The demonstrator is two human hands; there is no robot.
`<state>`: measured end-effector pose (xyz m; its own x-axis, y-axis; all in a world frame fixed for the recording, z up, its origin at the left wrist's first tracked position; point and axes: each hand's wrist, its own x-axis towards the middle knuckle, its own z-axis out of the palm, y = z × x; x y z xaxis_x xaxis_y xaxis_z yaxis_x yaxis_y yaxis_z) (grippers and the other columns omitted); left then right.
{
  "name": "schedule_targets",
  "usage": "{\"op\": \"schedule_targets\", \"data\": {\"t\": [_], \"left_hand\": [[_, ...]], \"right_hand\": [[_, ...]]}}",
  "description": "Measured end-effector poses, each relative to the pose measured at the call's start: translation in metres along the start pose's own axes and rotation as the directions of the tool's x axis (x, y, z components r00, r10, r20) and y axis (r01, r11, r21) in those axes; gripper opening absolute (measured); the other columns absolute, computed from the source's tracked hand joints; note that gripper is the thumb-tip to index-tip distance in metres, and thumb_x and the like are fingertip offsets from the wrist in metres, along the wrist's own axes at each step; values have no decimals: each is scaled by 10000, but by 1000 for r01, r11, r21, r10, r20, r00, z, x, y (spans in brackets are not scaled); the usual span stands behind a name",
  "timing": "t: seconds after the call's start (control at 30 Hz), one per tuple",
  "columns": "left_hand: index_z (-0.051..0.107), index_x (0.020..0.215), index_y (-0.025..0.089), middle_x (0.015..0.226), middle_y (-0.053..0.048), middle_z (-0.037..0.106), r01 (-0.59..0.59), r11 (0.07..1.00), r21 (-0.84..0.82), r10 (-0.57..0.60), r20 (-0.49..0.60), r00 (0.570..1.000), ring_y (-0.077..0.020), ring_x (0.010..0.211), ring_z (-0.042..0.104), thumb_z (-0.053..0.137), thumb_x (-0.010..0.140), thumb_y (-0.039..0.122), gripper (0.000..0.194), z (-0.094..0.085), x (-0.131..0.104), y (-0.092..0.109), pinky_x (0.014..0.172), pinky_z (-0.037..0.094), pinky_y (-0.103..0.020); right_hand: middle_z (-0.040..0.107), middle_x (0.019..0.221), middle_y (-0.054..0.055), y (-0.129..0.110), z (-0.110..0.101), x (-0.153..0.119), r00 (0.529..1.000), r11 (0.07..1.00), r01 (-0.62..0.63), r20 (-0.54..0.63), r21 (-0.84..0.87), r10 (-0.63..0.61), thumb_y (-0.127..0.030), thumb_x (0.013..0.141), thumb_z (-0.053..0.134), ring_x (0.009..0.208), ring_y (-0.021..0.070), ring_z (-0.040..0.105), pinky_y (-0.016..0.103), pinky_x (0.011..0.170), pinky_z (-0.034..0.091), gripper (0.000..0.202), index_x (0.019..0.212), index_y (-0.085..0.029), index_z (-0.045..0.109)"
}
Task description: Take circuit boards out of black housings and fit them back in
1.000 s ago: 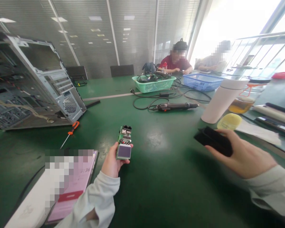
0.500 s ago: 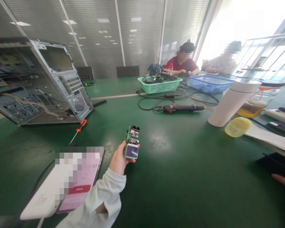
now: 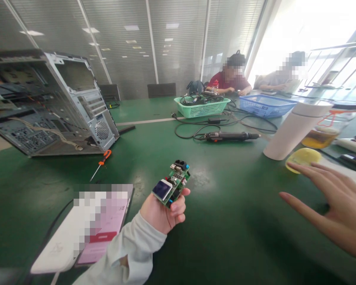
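My left hand [image 3: 166, 211] is closed around a green circuit board [image 3: 178, 180] with a small dark screen and black connectors at its far end. The board is tilted above the table, screen side up. On the right, my right hand [image 3: 329, 206] is open with its fingers spread, slightly blurred and holding nothing. Its fingertips overlap a yellow rounded object [image 3: 304, 157] in the view; whether they touch it I cannot tell. A white power bank [image 3: 55, 245] and a phone with a pink screen [image 3: 112, 221] lie left of my left forearm.
An open computer case [image 3: 97, 107] stands at left, an orange-handled screwdriver [image 3: 101, 162] before it. Behind are an electric screwdriver [image 3: 231, 136] with its cable, a green basket [image 3: 203, 110] and a blue basket [image 3: 264, 109]. A pale tumbler [image 3: 293, 130] stands at right. Two people sit beyond.
The circuit board has turned clockwise in my left hand, whose fingers now show along its right side. My right hand has come further into view, open, without the dark object it held.
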<state>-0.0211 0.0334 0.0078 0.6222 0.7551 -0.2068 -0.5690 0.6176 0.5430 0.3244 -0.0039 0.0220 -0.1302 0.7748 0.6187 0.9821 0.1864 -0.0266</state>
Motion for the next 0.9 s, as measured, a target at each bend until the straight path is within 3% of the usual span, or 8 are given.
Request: {"op": "schedule_targets", "data": {"t": [0.1,0.17,0.3,0.4,0.47,0.57,0.77,0.9], "left_hand": [[749,847,66,460,71,356,38,999,5,-39,129,991,-69,421,247,633,781,385,346,-4,0,-2,462,402,-162],[754,841,54,439,61,379,83,996,36,-87,162,983,-73,405,253,623,783,411,385,-6,2,-4,442,407,-172],[757,781,45,410,29,464,185,967,174,-211,143,967,-78,355,331,612,749,557,533,-3,5,-8,397,429,-194],[741,708,79,523,-17,589,236,939,251,-260,68,963,-65,344,354,567,773,578,532,4,4,-11,368,430,-196],[734,697,89,532,-19,590,279,920,274,-300,38,953,-63,347,358,509,814,566,540,9,2,-11,376,436,-192],[742,727,94,411,23,478,298,907,297,-321,33,946,-78,346,349,448,845,562,565,13,1,-10,416,451,-196],[739,674,52,345,46,359,293,910,294,-300,-22,954,-81,335,300,373,842,643,715,8,1,-10,430,417,-207],[700,616,109,353,44,399,287,922,262,-273,-89,958,-87,348,347,495,727,714,648,6,3,-11,458,442,-225]], "right_hand": [[572,1203,126,-48,7,24,991,953,117,32,279,-131,-582,927,377,1144,299,526,503,946,466,524,1306,-225,434],[548,1254,90,-76,15,33,982,863,84,104,498,-155,-503,945,422,1173,245,517,449,982,458,468,1341,-255,393],[500,1315,82,-118,30,38,926,530,-102,276,842,-259,-485,947,456,1219,201,482,372,1022,423,532,1403,-249,316],[574,1182,87,-132,37,35,903,315,-194,294,929,-314,-551,881,548,1079,205,559,335,945,452,566,1314,-209,421],[616,1004,63,-133,38,34,890,306,-212,313,928,-332,-537,842,611,896,183,587,302,828,473,485,1164,-188,515],[603,861,31,-130,37,33,891,335,-226,333,915,-308,-521,830,633,758,153,556,275,727,457,408,1036,-179,553],[605,929,34,-131,38,28,915,308,-236,317,922,-250,-555,833,623,809,151,574,264,741,445,442,1075,-193,547],[588,1042,76,-132,39,26,937,316,-163,247,935,-248,-505,857,616,958,192,574,294,790,465,402,1100,-198,526]]}}
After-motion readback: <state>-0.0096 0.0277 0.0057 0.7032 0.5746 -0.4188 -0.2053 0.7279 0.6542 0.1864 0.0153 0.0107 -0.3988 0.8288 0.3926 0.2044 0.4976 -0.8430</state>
